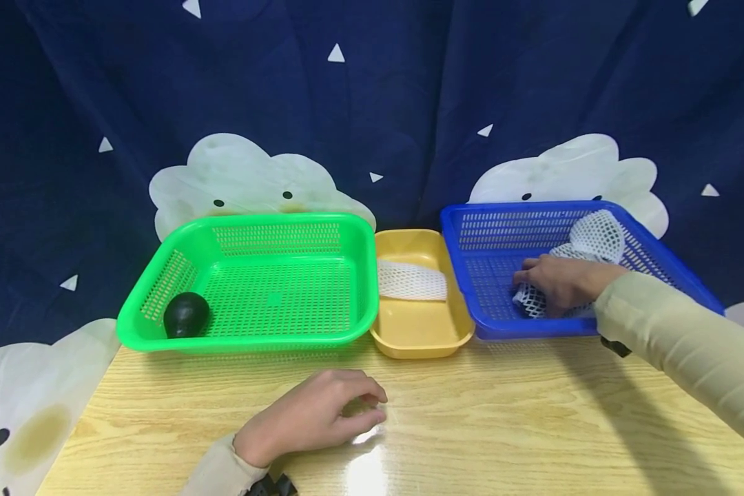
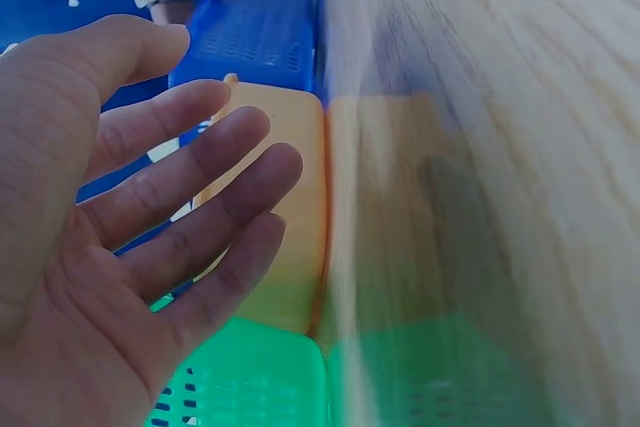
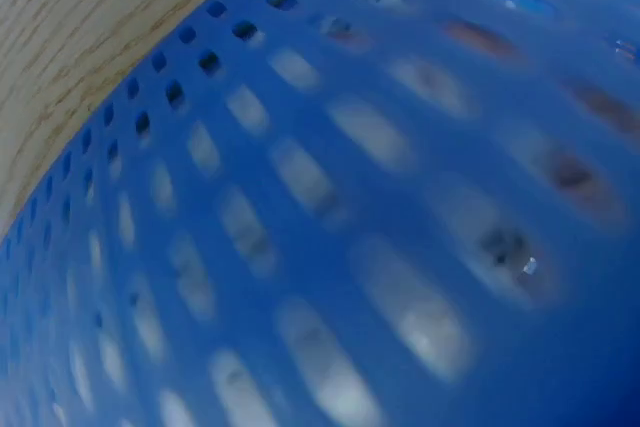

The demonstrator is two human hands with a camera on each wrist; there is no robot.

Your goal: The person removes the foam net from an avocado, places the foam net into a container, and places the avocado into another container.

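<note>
My right hand (image 1: 561, 281) reaches down into the blue basket (image 1: 492, 327), fingers curled over a dark item in a white foam net (image 1: 529, 300). Most of that item is hidden beneath the hand. Just behind it lie more white foam nets (image 1: 598, 236). In the right wrist view, the basket's slotted wall (image 3: 300, 277) blocks the hand from sight. My left hand (image 1: 316, 417) is over the wooden table with loosely bent fingers and nothing in it. The left wrist view shows its palm (image 2: 80, 317) and spread fingers.
A green basket (image 1: 248, 341) at left has a dark, shiny, rounded fruit or vegetable (image 1: 187, 315) in its front left corner. Between the two baskets stands a yellow tub (image 1: 421, 339) with a flat white foam net (image 1: 412, 281) in it. A dark blue curtain (image 1: 397, 83) hangs behind.
</note>
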